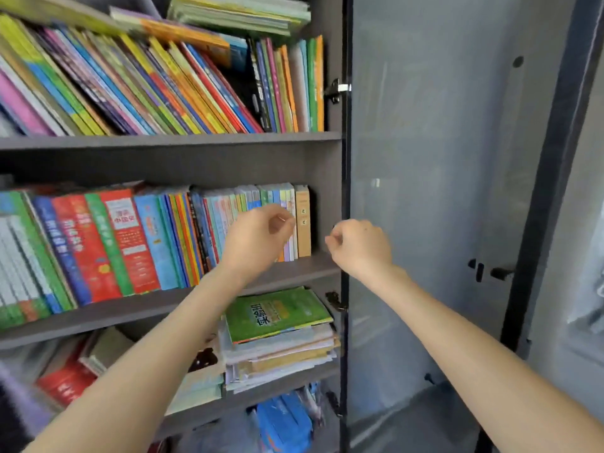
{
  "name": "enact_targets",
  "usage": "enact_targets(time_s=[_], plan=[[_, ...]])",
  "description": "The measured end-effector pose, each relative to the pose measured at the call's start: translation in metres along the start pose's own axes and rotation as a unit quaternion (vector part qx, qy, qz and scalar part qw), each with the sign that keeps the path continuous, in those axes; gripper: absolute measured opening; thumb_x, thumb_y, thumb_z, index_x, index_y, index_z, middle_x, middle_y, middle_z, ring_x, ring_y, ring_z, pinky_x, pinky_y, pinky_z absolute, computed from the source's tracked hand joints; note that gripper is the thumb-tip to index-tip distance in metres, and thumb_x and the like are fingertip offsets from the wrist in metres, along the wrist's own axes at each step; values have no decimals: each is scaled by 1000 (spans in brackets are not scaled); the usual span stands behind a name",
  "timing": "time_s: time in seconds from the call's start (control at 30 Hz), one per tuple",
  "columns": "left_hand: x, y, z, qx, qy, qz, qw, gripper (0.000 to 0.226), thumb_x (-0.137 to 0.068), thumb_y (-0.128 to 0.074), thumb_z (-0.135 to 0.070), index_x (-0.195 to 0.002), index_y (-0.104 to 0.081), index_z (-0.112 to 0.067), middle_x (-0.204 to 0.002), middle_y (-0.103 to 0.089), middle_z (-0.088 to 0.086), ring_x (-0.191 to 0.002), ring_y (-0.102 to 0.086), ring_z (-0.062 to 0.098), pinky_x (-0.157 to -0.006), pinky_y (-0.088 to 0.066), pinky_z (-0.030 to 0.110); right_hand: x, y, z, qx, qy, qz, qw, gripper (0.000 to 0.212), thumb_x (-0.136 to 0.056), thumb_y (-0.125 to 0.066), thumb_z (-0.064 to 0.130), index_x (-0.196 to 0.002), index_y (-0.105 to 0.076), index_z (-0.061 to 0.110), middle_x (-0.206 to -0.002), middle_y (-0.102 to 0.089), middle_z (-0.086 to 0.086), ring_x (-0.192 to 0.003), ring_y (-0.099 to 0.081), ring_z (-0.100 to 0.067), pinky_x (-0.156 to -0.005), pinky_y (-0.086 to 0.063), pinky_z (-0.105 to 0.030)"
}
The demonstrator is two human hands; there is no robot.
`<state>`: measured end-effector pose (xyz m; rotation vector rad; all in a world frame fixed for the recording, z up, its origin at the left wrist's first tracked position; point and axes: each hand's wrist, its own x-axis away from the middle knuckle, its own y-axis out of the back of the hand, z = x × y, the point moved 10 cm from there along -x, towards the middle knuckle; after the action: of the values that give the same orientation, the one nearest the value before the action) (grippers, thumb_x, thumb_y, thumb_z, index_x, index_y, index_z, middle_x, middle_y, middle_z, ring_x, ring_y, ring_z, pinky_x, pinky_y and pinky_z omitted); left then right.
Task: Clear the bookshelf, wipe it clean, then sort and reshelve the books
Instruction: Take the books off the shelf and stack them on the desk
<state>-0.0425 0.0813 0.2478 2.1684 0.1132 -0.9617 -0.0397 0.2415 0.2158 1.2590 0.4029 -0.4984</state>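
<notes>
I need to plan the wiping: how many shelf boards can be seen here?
3. The top board under the leaning books; the middle board under the upright books; the lower board under the flat stack. Others may lie outside the frame.

Likely a home study, dark grey wooden bookcase [170,138] at frame left, crammed with thin colourful schoolbooks [147,86], smoky glass cabinet door [425,191] open at right.

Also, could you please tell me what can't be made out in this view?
Head view:
- Spines behind the left hand: hidden by it.
- Whether the right hand holds anything: curled fingers hide the grip.
- Top book stack: cut by upper edge.
- Lowest blue item: blurred.
</notes>
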Motion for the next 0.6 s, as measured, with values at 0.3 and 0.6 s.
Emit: enact_targets(time_s=[0.3,0.6], plan=[[-50,143,47,-111,-40,-108,987,18,-94,-57,-26,-105,-69,-17,-88,-66,-8,-81,-61,10,-72,-48,24,-87,48,129,-77,107,-112,985,25,-98,-49,30,-92,-70,18,-85,-68,4,-78,-64,-16,-68,-49,-27],[-107,231,91,-168,-97,-169,966,16,-92,-59,-27,-102,-70,-22,-85,-65,-15,-80,-61,1,-72,-51,19,-151,89,192,-106,113,-280,947,22,-97,-51,33,-107,-67,21,-88,-71,6,-71,-63,-12,-52,-47,-24]])
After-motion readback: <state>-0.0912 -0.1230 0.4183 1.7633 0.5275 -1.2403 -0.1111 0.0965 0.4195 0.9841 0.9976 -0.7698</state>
